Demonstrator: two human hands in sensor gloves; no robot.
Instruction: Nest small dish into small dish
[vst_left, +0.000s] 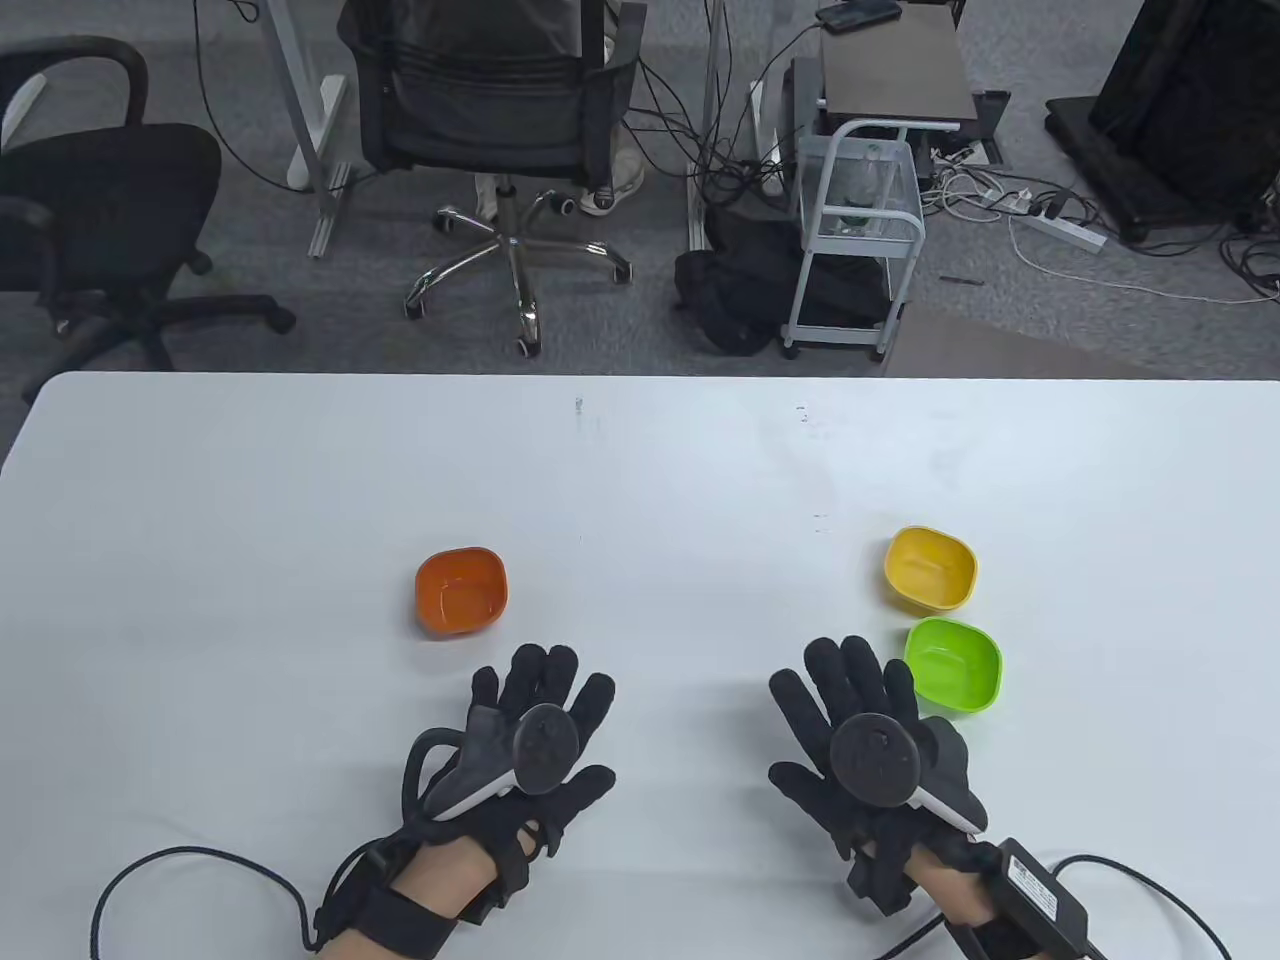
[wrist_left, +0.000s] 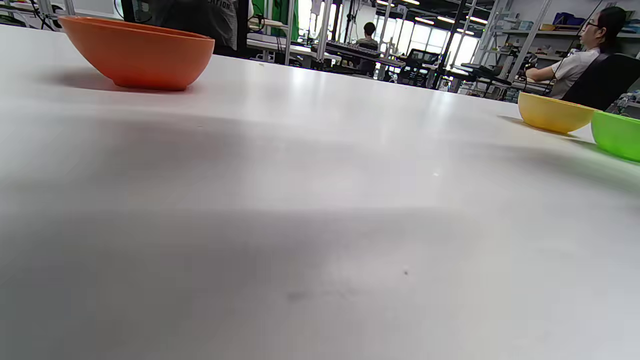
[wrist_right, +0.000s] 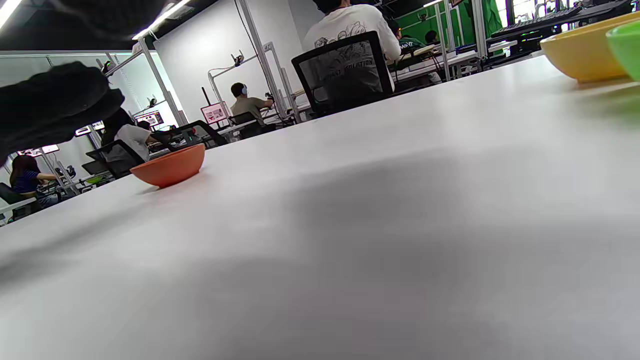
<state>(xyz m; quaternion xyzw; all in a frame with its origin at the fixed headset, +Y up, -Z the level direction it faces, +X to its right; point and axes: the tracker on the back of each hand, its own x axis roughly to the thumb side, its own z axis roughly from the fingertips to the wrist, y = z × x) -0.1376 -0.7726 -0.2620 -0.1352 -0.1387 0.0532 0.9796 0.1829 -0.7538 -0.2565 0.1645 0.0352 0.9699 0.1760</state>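
Three small dishes stand upright on the white table (vst_left: 640, 470). An orange dish (vst_left: 461, 590) is left of centre, just beyond my left hand (vst_left: 540, 690); it shows in the left wrist view (wrist_left: 137, 52) and right wrist view (wrist_right: 170, 166). A yellow dish (vst_left: 930, 568) and a green dish (vst_left: 953, 664) sit side by side at the right, also in the left wrist view (wrist_left: 554, 112) (wrist_left: 616, 134) and right wrist view (wrist_right: 582, 54) (wrist_right: 625, 47). My right hand (vst_left: 850, 685) lies flat just left of the green dish. Both hands lie flat with fingers spread and hold nothing.
Cables run from both wrists over the table's near edge (vst_left: 150, 880). Beyond the far edge stand office chairs (vst_left: 500, 130) and a white cart (vst_left: 855, 230) on the floor.
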